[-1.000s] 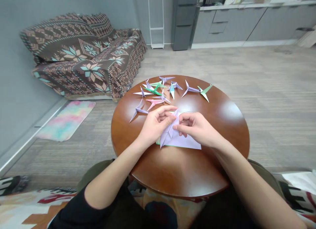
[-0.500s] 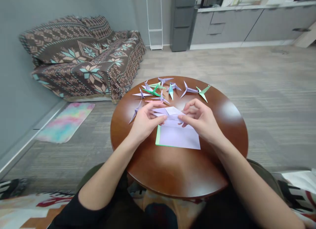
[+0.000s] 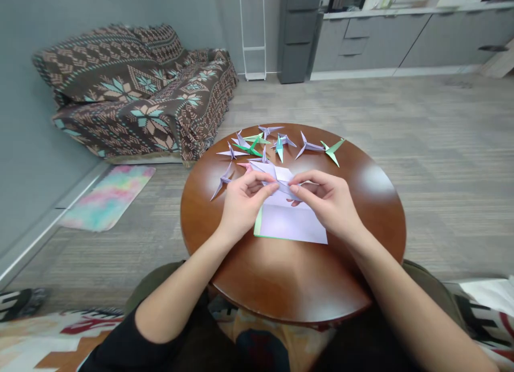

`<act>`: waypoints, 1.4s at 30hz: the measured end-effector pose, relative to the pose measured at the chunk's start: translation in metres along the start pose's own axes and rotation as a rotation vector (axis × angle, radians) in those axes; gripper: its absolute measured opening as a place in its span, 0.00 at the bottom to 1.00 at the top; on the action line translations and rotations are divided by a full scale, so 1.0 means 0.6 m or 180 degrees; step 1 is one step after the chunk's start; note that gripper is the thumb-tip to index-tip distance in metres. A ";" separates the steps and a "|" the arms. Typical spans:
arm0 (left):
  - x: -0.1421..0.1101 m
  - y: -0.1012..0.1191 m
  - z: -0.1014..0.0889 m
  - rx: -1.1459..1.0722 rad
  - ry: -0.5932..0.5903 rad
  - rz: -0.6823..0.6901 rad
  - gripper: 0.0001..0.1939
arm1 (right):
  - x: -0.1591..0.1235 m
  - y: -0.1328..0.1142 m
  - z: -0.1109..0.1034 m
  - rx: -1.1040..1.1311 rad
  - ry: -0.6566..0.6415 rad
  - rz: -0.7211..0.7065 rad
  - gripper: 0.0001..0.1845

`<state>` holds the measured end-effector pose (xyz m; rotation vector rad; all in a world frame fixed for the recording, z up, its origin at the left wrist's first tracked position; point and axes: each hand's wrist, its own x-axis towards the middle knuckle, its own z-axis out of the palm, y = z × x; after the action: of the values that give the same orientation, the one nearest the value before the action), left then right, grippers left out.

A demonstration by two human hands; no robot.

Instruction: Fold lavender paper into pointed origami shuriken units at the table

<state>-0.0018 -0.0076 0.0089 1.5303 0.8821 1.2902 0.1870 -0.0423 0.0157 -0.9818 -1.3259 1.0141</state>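
Observation:
A piece of folded lilac origami paper (image 3: 283, 175) is held up over the table between my two hands. My left hand (image 3: 246, 199) pinches its left side with thumb and fingertips. On the other side, my right hand (image 3: 326, 198) grips the right part, thumb in front and fingers behind. Below lies a stack of paper sheets (image 3: 292, 225), lilac on top with green edges showing at the left. My hands cover the stack's far part. Beyond them sit several folded paper figures with pointed tips, among them a lilac one (image 3: 308, 146) and a green one (image 3: 332, 151).
Everything stands on a round brown wooden table (image 3: 289, 286). A sofa under a patterned cover (image 3: 148, 93) is at the back left, with a pastel mat (image 3: 108, 198) before it. A grey fridge (image 3: 299, 37) and kitchen cabinets (image 3: 373, 43) line the far wall.
The folded paper has turned and tilted, its upper left now standing higher. My left hand has shifted right, and both hands pinch closer together at the middle of the paper.

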 end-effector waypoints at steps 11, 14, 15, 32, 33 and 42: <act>-0.007 0.012 0.003 0.0211 -0.0028 0.0072 0.10 | -0.003 0.004 0.002 -0.0210 0.0190 -0.0088 0.06; -0.007 0.012 0.004 0.0226 0.0001 0.0069 0.10 | -0.006 0.007 0.004 -0.0241 0.0258 -0.0118 0.05; -0.007 0.011 0.004 0.0237 0.0012 0.0060 0.09 | -0.006 0.008 0.005 -0.0242 0.0266 -0.0118 0.05; -0.010 0.020 0.007 0.0063 -0.0098 0.0010 0.13 | -0.001 -0.007 0.005 -0.0057 0.0161 0.0027 0.13; -0.010 0.020 0.007 0.0059 -0.0125 -0.0011 0.13 | -0.002 -0.007 0.005 -0.0056 0.0180 0.0011 0.12; -0.008 0.016 0.004 0.0032 -0.0154 -0.0051 0.15 | -0.005 -0.003 0.006 0.0020 -0.0089 0.0078 0.18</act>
<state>-0.0007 -0.0156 0.0161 1.5529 0.8697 1.2339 0.1836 -0.0455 0.0168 -0.9845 -1.3358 1.0532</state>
